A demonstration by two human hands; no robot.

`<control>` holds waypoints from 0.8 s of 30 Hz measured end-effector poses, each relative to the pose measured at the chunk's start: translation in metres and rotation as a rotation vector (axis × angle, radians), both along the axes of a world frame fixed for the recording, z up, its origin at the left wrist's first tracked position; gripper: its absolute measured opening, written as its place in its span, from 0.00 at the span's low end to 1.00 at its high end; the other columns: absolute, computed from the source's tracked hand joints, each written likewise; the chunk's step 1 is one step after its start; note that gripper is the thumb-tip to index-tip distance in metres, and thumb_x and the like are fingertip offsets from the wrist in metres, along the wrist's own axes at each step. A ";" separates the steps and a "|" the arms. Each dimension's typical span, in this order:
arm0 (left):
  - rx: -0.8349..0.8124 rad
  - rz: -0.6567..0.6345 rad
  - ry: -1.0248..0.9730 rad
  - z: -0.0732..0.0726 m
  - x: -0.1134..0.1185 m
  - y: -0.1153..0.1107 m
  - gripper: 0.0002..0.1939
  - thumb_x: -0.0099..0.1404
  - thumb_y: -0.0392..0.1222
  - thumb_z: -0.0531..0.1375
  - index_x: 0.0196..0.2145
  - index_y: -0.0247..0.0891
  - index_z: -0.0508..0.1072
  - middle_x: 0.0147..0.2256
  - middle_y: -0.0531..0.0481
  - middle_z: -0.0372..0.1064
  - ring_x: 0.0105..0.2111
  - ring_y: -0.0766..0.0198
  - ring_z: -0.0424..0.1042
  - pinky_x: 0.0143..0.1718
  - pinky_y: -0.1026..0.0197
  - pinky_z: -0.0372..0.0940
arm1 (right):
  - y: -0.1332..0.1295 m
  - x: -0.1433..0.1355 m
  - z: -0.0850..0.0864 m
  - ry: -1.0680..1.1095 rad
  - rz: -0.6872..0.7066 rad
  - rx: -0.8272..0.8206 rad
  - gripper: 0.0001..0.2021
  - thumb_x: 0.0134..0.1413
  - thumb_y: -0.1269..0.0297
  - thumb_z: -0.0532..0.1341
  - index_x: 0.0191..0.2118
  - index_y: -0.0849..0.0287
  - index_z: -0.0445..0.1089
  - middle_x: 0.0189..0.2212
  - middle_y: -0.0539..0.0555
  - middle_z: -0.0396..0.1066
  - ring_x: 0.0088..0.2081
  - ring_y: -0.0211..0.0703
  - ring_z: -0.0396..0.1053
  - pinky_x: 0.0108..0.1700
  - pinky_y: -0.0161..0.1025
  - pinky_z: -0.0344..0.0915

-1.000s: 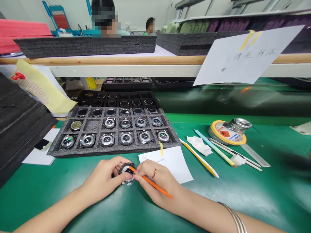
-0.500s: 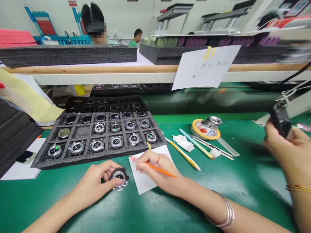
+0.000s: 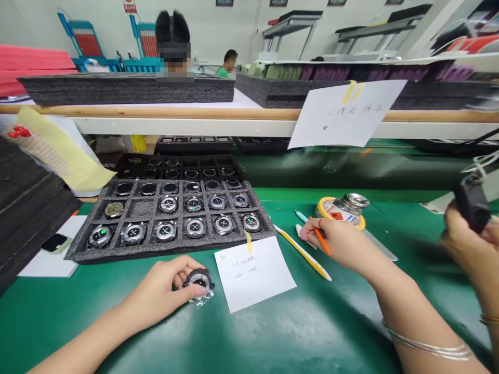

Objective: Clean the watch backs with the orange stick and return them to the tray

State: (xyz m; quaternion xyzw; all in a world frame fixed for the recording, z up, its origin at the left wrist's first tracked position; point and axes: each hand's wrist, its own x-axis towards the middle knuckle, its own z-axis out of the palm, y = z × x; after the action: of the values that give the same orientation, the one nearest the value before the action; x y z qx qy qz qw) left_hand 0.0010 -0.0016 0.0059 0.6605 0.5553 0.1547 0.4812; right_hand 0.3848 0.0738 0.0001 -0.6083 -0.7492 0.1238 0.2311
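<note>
Watch (image 3: 199, 279) is looking fragile, left fingers (image 3: 187, 261) gripping its rim around nine o'clock. Right fingers (image 3: 311, 227) are holding orange stick (image 3: 322, 243).

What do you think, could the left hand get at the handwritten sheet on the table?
Probably yes: the handwritten sheet lies close beside the left hand, with nothing visible blocking the way. That hand holds a watch part, though, so it may need to put it down first.

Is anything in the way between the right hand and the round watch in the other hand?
Yes, but only low things: the yellow-and-white stick is nearer the right hand, then the paper nearer the watch. I see nothing tall between them.
</note>
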 end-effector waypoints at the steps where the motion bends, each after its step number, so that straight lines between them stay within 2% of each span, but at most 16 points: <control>1: 0.000 0.003 -0.004 0.001 0.000 0.000 0.18 0.59 0.51 0.64 0.45 0.40 0.76 0.32 0.54 0.73 0.28 0.64 0.67 0.31 0.64 0.61 | -0.003 -0.007 0.004 0.017 -0.009 0.019 0.13 0.54 0.54 0.59 0.24 0.55 0.70 0.23 0.57 0.76 0.23 0.50 0.73 0.27 0.43 0.67; 4: -0.007 0.008 -0.031 0.002 0.001 -0.001 0.18 0.59 0.50 0.64 0.44 0.40 0.76 0.33 0.53 0.74 0.28 0.64 0.67 0.31 0.64 0.61 | -0.020 -0.045 0.015 0.115 -0.011 0.078 0.13 0.60 0.53 0.58 0.38 0.57 0.73 0.32 0.58 0.79 0.32 0.50 0.77 0.34 0.42 0.71; 5: -0.008 0.010 -0.044 0.001 0.001 -0.001 0.18 0.59 0.50 0.64 0.44 0.39 0.75 0.33 0.53 0.74 0.28 0.64 0.67 0.30 0.64 0.61 | -0.027 -0.062 0.017 0.171 0.014 0.087 0.13 0.61 0.52 0.58 0.39 0.56 0.73 0.33 0.56 0.79 0.31 0.48 0.77 0.33 0.40 0.72; 7: -0.005 0.006 -0.071 0.000 0.001 -0.001 0.18 0.59 0.50 0.65 0.45 0.39 0.75 0.34 0.52 0.75 0.28 0.64 0.68 0.31 0.64 0.62 | -0.043 -0.098 0.018 0.376 0.189 0.053 0.08 0.61 0.57 0.62 0.39 0.55 0.75 0.35 0.55 0.79 0.33 0.46 0.77 0.36 0.39 0.72; 9: 0.013 -0.008 -0.093 -0.003 0.000 -0.001 0.17 0.60 0.50 0.64 0.44 0.39 0.75 0.35 0.52 0.75 0.29 0.64 0.68 0.31 0.63 0.62 | -0.054 -0.131 0.014 0.470 0.469 0.053 0.03 0.61 0.64 0.64 0.39 0.54 0.76 0.34 0.53 0.78 0.33 0.43 0.76 0.37 0.38 0.72; 12: 0.044 -0.015 -0.089 -0.005 -0.001 -0.001 0.13 0.60 0.49 0.64 0.38 0.38 0.73 0.30 0.55 0.70 0.27 0.65 0.66 0.29 0.64 0.60 | -0.059 -0.165 0.005 0.491 0.662 0.030 0.04 0.62 0.70 0.63 0.41 0.55 0.75 0.33 0.54 0.76 0.33 0.41 0.74 0.36 0.36 0.70; 14: 0.059 -0.003 -0.063 -0.005 -0.001 -0.001 0.13 0.60 0.49 0.64 0.32 0.38 0.70 0.26 0.57 0.64 0.26 0.66 0.63 0.27 0.65 0.56 | -0.056 -0.177 -0.002 0.469 0.684 0.044 0.04 0.61 0.72 0.64 0.40 0.56 0.74 0.33 0.53 0.74 0.33 0.41 0.73 0.36 0.35 0.70; 16: 0.069 -0.002 -0.047 -0.005 -0.001 -0.001 0.13 0.60 0.49 0.64 0.31 0.38 0.68 0.25 0.58 0.63 0.25 0.66 0.61 0.26 0.65 0.55 | -0.054 -0.181 -0.007 0.432 0.676 0.063 0.04 0.60 0.73 0.64 0.37 0.56 0.72 0.32 0.52 0.72 0.34 0.41 0.72 0.36 0.36 0.69; 21: 0.059 -0.013 -0.087 -0.006 -0.001 -0.001 0.14 0.61 0.48 0.64 0.40 0.38 0.73 0.29 0.55 0.70 0.26 0.66 0.62 0.28 0.64 0.58 | -0.063 -0.177 -0.015 0.397 0.631 0.126 0.06 0.60 0.75 0.60 0.36 0.56 0.66 0.31 0.52 0.68 0.32 0.42 0.69 0.33 0.36 0.67; 24: 0.034 -0.005 -0.121 -0.007 -0.001 -0.001 0.15 0.60 0.47 0.65 0.42 0.37 0.75 0.32 0.53 0.74 0.28 0.65 0.66 0.29 0.64 0.61 | -0.067 -0.171 -0.011 0.337 0.627 0.085 0.07 0.59 0.76 0.58 0.35 0.57 0.66 0.30 0.53 0.69 0.31 0.42 0.68 0.32 0.36 0.66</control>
State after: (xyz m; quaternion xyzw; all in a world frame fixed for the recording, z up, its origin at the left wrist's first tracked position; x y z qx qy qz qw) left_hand -0.0002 -0.0021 -0.0007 0.6594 0.5206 0.2024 0.5031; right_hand 0.2141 0.0065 -0.0106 -0.3100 -0.8552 0.2560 0.3271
